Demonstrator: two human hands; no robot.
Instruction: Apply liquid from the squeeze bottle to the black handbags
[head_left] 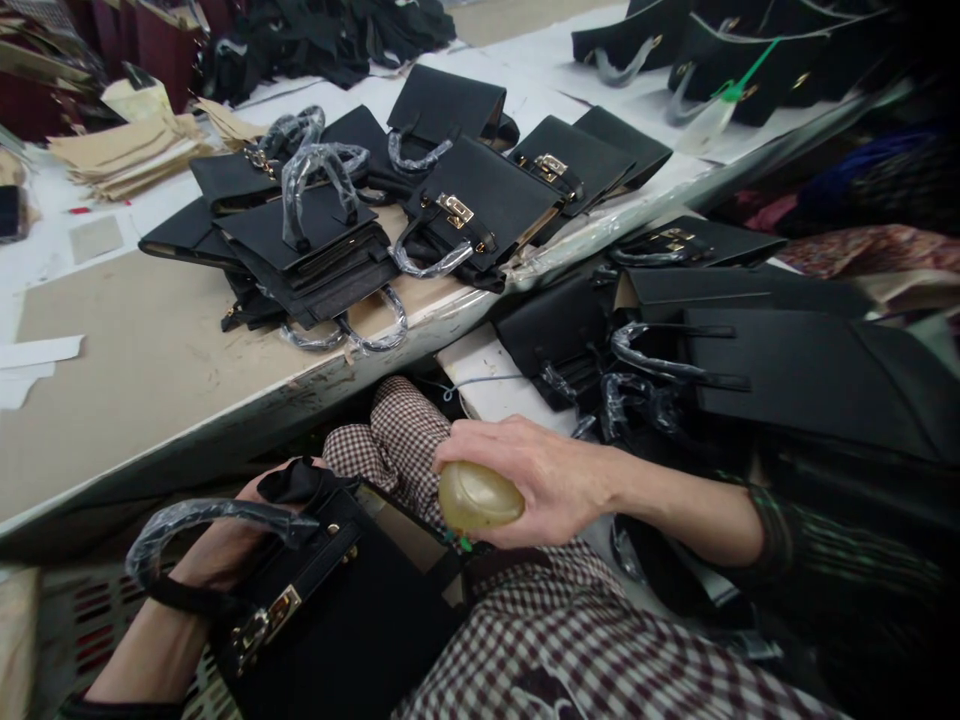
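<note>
My right hand (540,475) is wrapped around a yellowish squeeze bottle (480,497), tilted with its green-marked end low. It is held above my lap, by the open edge of a black handbag (352,610). This bag lies tilted across my lap, with gold clasp hardware (270,620) and a plastic-wrapped handle (202,515). My left hand (241,535) reaches behind the bag and grips it near the top; its fingers are mostly hidden by the bag and dark fabric. A tan inner panel (405,535) shows along the bag's opening, close to the bottle.
Black handbags (480,200) are heaped on the worktable (112,340), with brown paper sheets (127,155) behind. More black bags (810,370) lie at my right. Another squeeze bottle with a green nozzle (709,120) stands at the far right. A plastic crate (90,610) is lower left.
</note>
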